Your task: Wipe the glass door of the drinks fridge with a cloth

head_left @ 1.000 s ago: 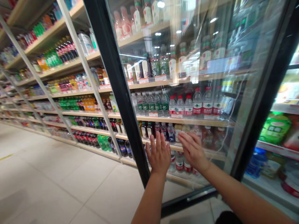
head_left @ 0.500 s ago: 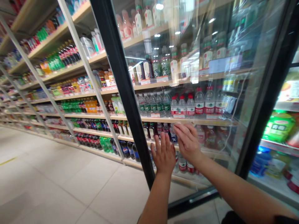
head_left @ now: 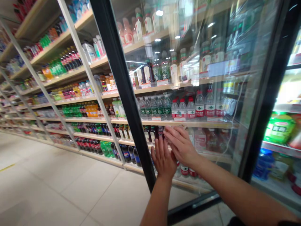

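An open glass door (head_left: 235, 138) with a black frame (head_left: 122, 75) stands slanted in front of me. My left hand (head_left: 164, 160) lies flat against the lower part of the glass near the frame's left side, fingers stretched and a little apart. Beside and slightly above it, my right hand (head_left: 182, 146) rests at the glass with fingers extended, its fingertips close to the left fingers. What lies under the right palm, if anything, is hidden. Through the glass show red-capped water bottles (head_left: 199, 105) and green-labelled water bottles (head_left: 154, 106), above both hands.
Long shelves of drinks (head_left: 88, 108) run away to the left over a pale tiled floor (head_left: 58, 185). At the right, a lit cooler (head_left: 282, 150) holds a green-wrapped pack (head_left: 279, 127) and blue bottles (head_left: 263, 163). White shelf posts (head_left: 82, 44) stand along the aisle.
My right hand has moved left and slightly down across the glass, closer to the left hand, and its fingers look straighter. My left hand stays nearly in place.
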Motion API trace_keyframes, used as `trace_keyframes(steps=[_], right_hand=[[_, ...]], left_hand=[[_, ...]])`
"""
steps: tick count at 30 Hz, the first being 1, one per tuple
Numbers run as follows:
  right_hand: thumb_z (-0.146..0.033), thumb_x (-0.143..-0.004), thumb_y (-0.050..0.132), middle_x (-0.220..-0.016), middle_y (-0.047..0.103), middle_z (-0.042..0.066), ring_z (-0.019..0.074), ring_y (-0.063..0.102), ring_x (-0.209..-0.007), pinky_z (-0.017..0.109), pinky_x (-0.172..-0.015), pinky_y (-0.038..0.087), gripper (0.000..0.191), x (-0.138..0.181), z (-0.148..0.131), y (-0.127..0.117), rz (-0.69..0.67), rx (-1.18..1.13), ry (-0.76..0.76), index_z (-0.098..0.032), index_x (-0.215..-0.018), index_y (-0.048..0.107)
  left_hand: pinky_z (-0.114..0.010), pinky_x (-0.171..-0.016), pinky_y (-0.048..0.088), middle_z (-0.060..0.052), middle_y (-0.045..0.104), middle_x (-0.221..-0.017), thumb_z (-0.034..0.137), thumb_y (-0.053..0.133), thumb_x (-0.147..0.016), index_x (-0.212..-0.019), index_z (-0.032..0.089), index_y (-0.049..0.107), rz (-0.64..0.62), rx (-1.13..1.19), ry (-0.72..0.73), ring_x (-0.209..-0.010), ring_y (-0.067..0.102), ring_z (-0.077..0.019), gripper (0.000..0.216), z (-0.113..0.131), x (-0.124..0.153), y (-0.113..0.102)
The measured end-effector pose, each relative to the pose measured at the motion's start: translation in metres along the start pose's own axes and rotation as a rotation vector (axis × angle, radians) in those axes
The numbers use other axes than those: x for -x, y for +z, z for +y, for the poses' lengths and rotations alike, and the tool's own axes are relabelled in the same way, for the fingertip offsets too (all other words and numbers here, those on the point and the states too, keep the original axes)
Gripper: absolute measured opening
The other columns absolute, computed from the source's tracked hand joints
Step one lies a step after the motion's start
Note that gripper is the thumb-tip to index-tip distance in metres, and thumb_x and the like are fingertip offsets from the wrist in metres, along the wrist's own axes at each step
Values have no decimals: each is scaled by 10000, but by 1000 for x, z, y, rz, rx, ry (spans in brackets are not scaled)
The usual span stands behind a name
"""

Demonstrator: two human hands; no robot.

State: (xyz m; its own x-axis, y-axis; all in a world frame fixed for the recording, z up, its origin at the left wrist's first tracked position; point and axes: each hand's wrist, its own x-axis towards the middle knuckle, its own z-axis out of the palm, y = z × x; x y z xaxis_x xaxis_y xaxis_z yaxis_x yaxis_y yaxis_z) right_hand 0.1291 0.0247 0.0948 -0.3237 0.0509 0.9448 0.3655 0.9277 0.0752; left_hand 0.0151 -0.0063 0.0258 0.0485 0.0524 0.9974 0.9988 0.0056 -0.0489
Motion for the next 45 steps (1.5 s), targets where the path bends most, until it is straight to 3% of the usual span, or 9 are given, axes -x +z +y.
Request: trace_keyframes(steps=[5, 10, 15, 19, 23, 27, 31, 37, 45], right_hand=[[-211, -989, 382, -1591, 343, 110, 205, 336, -1469, 417, -1160, 399, 605, 1, 1, -29, -184, -143, 46, -195, -1565, 199], [-212, -985, 396, -1597, 339, 82, 240, 302, -1486, 484, -1208, 295, 575, 13, 55, -65, 133, 163, 148, -274, -1544, 275], [-371, -994, 413, -1628, 231, 149, 290, 100, -1534, 559, -1215, 181, 702, 53, 121, -58, 52, 585, 189, -195, -1583, 74], [-380, -990, 403, -1628, 230, 153, 275, 78, -1537, 533, -1225, 157, 711, 69, 135, -48, 59, 635, 131, -166, -1581, 72], [-375, -992, 388, -1641, 192, 130, 259, 69, -1539, 498, -1235, 133, 697, 68, 131, -48, 81, 647, 118, -157, -1580, 84], [-374, -994, 385, -1642, 191, 111, 249, 79, -1539, 476, -1239, 131, 692, 68, 131, -46, 93, 650, 133, -159, -1580, 87], [-369, -998, 373, -1643, 194, 103, 241, 92, -1539, 465, -1240, 137, 682, 70, 131, -44, 111, 647, 134, -166, -1581, 84], [-370, -1001, 362, -1639, 211, 110, 246, 94, -1538, 468, -1239, 138, 671, 71, 131, -44, 116, 640, 125, -158, -1580, 99], [-335, -994, 362, -1626, 251, 119, 256, 122, -1534, 486, -1223, 195, 668, 71, 132, -44, 123, 656, 125, -162, -1581, 94]], left_hand=[[-470, -1108, 394, -193, 440, -1496, 209, 416, -975, -1541, 159, 185, 33, 249, 151, -1451, 323, -275, 613, 14, -21, -10], [-419, -1112, 339, -118, 622, -1324, 237, 580, -911, -1441, 177, 448, -110, 83, 156, -1342, 455, -267, 549, 33, -23, -6], [-378, -914, 403, -46, 708, -1059, 218, 650, -862, -1172, 292, 695, -78, -29, 169, -990, 579, -222, 322, 31, -20, -6], [-368, -867, 408, -33, 676, -885, 270, 618, -887, -1262, 309, 649, -36, -62, 185, -787, 550, -176, 379, 19, -74, 1], [-372, -992, 389, -72, 673, -1159, 237, 576, -918, -1372, 310, 555, 88, -96, 139, -1082, 565, -220, 460, 24, -108, 16], [-373, -1124, 318, -88, 570, -1408, 218, 510, -936, -1437, 180, 472, -143, -10, 221, -1360, 431, -235, 504, 48, -58, 24], [-369, -1162, 292, -45, 525, -1458, 149, 450, -938, -1426, 205, 487, -248, 66, 397, -1432, 357, -221, 493, 53, -30, 23], [-452, -1189, 249, -37, 479, -1493, 193, 520, -943, -1427, 290, 484, -124, 20, 261, -1492, 213, -273, 496, 45, -78, 27], [-414, -1245, 139, -41, 436, -1517, 141, 406, -952, -1413, 155, 498, -249, 111, 447, -1479, 251, -229, 470, 52, -34, 29]])
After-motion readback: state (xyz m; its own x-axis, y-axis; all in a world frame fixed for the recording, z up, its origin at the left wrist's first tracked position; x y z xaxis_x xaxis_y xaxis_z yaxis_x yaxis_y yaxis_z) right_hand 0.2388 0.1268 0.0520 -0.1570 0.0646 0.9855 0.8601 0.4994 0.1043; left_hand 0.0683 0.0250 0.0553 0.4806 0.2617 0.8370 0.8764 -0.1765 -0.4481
